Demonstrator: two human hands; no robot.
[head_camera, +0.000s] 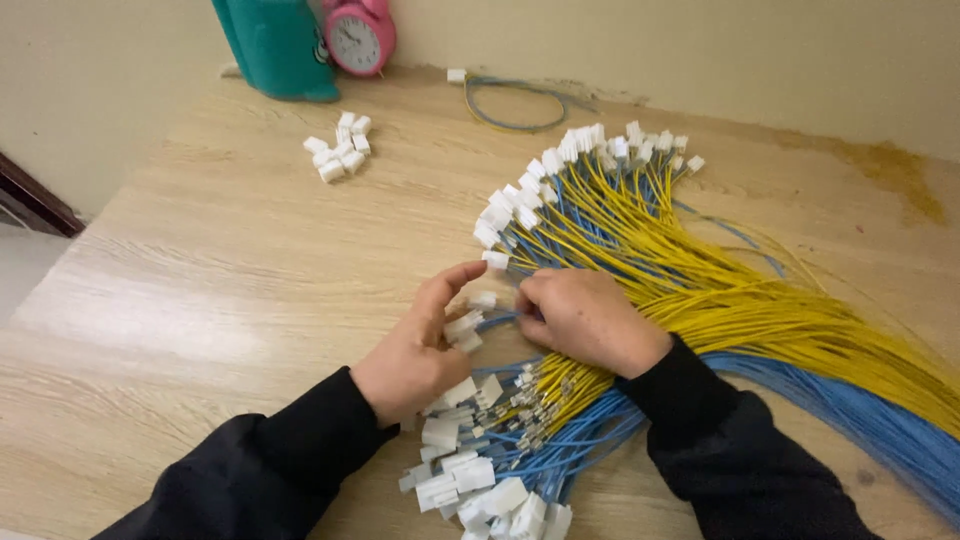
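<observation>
My left hand (418, 345) pinches a small white plastic connector (483, 299) between thumb and fingertips, with more white connectors (463, 328) cupped in its palm. My right hand (585, 318) is closed on a thin blue wire (497, 321) and holds its end at that connector. Both hands meet over a big bundle of yellow and blue wires (720, 290) that fans across the wooden table (220, 280). Wires with white connectors fitted (560, 160) lie fanned out beyond my hands. Bare metal wire ends (545, 395) and loose white connectors (480, 480) lie below them.
A small pile of white connectors (338, 148) sits at the far left. A teal container (278, 45) and a pink alarm clock (358, 38) stand against the wall. One coiled blue wire with a connector (510, 100) lies at the back edge.
</observation>
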